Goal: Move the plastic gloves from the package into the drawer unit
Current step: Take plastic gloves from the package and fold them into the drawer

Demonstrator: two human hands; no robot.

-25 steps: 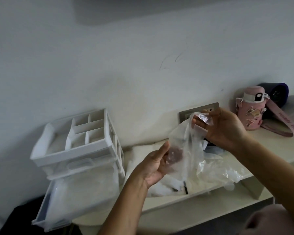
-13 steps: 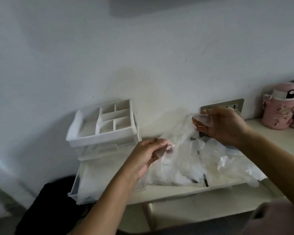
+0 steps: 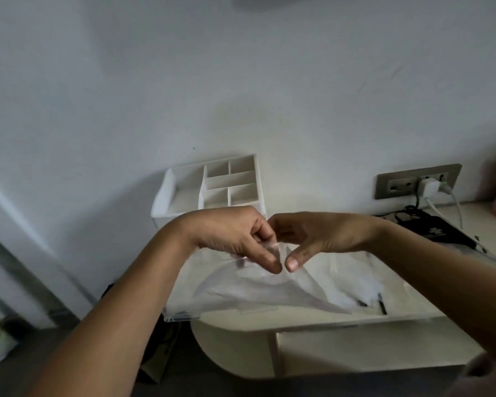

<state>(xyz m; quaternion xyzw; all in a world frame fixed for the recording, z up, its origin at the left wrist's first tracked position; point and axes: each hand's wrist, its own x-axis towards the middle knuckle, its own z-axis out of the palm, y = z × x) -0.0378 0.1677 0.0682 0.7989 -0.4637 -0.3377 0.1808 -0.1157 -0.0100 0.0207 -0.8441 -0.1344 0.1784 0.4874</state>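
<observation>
White plastic drawer unit (image 3: 212,187), compartmented top: behind the left hand, with its bottom drawer pulled out below.
Left hand (image 3: 235,239): fingers curled, pinching the thin clear plastic glove (image 3: 249,287).
Glove: hangs spread just beneath both hands, over the drawer and the cream table (image 3: 341,320).
Right hand (image 3: 321,239): thumb and fingers pinch the same glove.
Grey wall socket plate (image 3: 395,181): beyond the right hand.

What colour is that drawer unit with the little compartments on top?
White; the drawer unit shows best in the head view.

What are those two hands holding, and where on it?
Both the left hand and right hand pinch a thin clear plastic glove by its upper edge.
</observation>
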